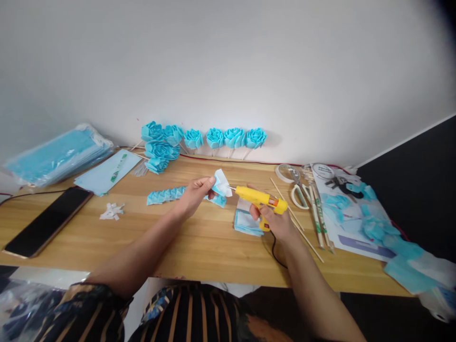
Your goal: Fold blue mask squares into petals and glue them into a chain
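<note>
Tabletop, front centre: bare wood between the forearms, open to a low pass. Front left: bare wood between phone and left forearm. Rear: blue flowers lined along the wall, closing that side. Centre: glue gun above folded blue sheets, its cord hanging in the way. Right: thin sticks, scissors and green-marked sticks, only narrow gaps between.

Left hand pinching blue-white piece; right hand gripping yellow glue gun.
</note>
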A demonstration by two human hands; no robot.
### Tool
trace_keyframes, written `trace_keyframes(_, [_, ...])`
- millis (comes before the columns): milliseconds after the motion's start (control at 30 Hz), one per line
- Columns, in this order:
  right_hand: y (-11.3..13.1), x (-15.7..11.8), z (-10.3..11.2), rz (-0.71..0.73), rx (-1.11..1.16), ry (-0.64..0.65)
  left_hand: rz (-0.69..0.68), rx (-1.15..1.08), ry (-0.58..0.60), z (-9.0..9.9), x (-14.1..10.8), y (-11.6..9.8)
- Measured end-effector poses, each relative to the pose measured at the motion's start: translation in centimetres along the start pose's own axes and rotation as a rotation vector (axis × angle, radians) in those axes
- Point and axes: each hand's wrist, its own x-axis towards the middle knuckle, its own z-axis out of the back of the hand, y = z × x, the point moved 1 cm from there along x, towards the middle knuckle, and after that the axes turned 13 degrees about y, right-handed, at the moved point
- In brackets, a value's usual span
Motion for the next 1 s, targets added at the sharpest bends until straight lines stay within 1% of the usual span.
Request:
trace_keyframes(233, [0.6,0.2,-0.1,-0.013,-0.024,-0.008,-0.015,-0.010,-0.009,-0.1,0.0,-0.2])
trace_keyframes(500, [1.0,0.2,-0.2,-0.053,-0.029,-0.049,0.015,0.007,0.000,-0.1,-0.1,-0.1])
trace_keyframes(633, [0.7,0.2,0.0,-0.069,-0.027,-0.094,0.012,0.002,-0.001,-0.1,-0.1,0.1])
trace_keyframes(733, [0.1,0.1,0.1,-0.029,0.017,-0.114,0.015,-0.002,0.003,-0.1,-0.1,0.3])
trace_keyframes(867, [-0.1,-0.1,0.0,0.048,0.082,-0.071,0.025,-0.001,0.029,0.0,0.0,0.6])
trace_keyframes(1000, [0.0,-0.2,-0.2,0.048,0.070,-0.019,0.036,0.010,0.057,-0.1,0.1,0.7])
